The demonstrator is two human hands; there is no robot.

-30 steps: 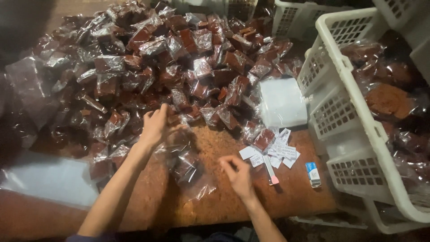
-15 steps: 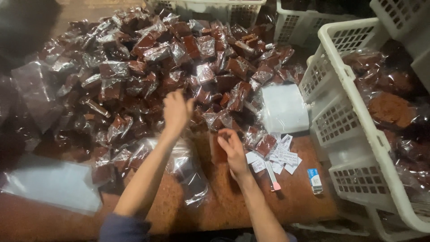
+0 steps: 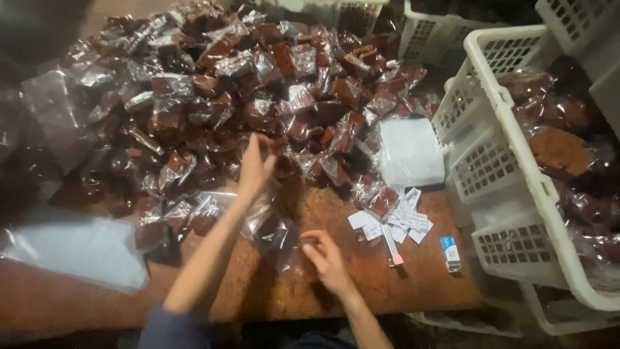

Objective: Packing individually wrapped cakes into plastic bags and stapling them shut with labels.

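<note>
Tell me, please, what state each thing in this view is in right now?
Left hand: raised at the pile's edge, fingers together; whether it holds anything is unclear.
Right hand: pinching the clear bag's edge.
Clear bag: lying on the table, holding dark pieces.
Pile of wrapped brown blocks: heaped, sealed in film.
White basket: filled with packed bags.
Paper labels: scattered loose.
Stack of white sheets: lying flat.

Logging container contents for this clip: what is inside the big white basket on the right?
The white basket holds clear-wrapped brown blocks, like those in the pile on the table. The basket wall and top packets hide whatever lies deeper, and the frame edge cuts off its far side.
</note>
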